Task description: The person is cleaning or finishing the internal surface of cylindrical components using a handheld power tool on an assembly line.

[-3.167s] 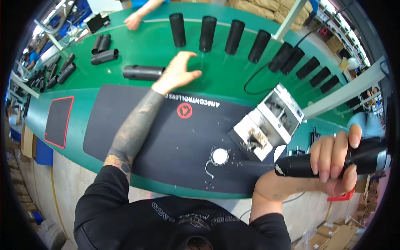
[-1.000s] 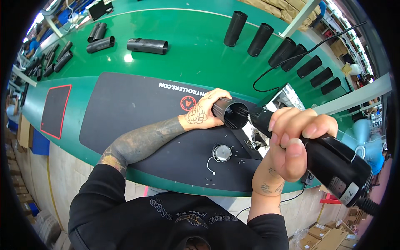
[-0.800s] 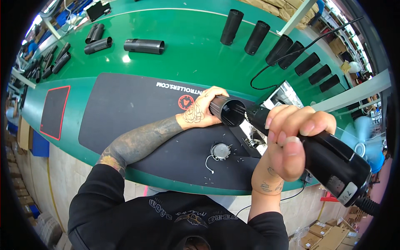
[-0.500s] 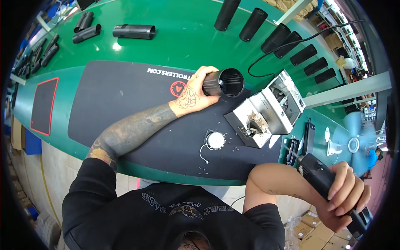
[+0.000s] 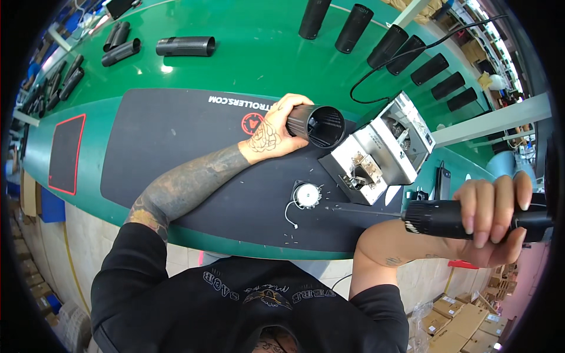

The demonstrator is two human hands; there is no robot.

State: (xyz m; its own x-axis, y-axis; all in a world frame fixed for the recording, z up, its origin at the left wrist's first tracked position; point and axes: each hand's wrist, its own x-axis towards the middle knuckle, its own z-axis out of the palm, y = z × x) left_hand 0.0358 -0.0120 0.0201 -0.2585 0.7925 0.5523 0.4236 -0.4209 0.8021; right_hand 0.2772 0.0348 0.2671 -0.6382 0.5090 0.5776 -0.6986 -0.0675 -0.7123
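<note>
My left hand (image 5: 276,132) is wrapped round a black perforated tube (image 5: 299,122) above the dark mat, its open end facing right. In my right hand (image 5: 494,215) is a black electric screwdriver (image 5: 432,217), held level with its long thin bit pointing left. The bit's tip is near a round white part with a short wire (image 5: 308,195), seemingly a small motor, lying on the mat. Several tiny screws (image 5: 288,238) are scattered around it. Between the tube and the screwdriver stands a silver screw feeder (image 5: 379,150).
Several black tubes (image 5: 385,47) stand in a row at the far right of the green table (image 5: 265,65). Others lie at the far left, one tube (image 5: 185,46) by itself. A black cable (image 5: 406,62) runs behind the feeder. A white metal bar (image 5: 494,120) crosses at right.
My right hand has risen and swung the screwdriver from a slant to level, bringing its bit left over the mat. My left hand keeps the tube, whose opening has tipped slightly downward.
</note>
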